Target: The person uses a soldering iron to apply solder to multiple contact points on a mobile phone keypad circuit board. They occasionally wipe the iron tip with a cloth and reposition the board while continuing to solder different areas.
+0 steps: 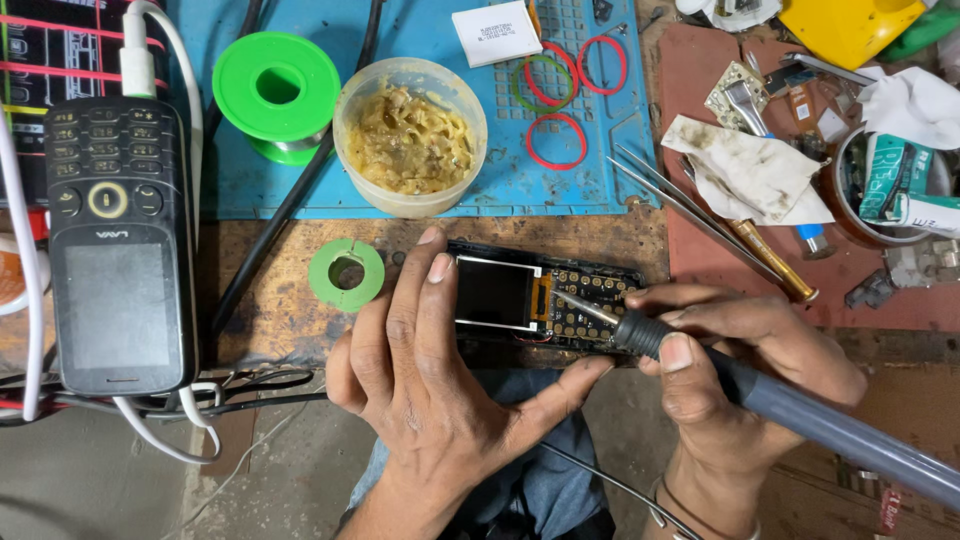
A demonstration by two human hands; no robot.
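An opened phone board [545, 300] with a small dark screen and a gold keypad grid lies on the worn wooden bench. My left hand [430, 380] grips it from the left, fingers on top beside the screen, thumb under its front edge. My right hand [735, 385] holds a grey-handled soldering iron [800, 410]. Its metal tip [580, 305] rests on the keypad area just right of the screen.
A black keypad phone [120, 240] on a white cable lies at left. Behind the board are a blue mat [420, 190], a tub of brownish paste [410, 135], green solder spools [277, 90], rubber bands, tweezers [690, 215] and a dirty cloth [745, 170].
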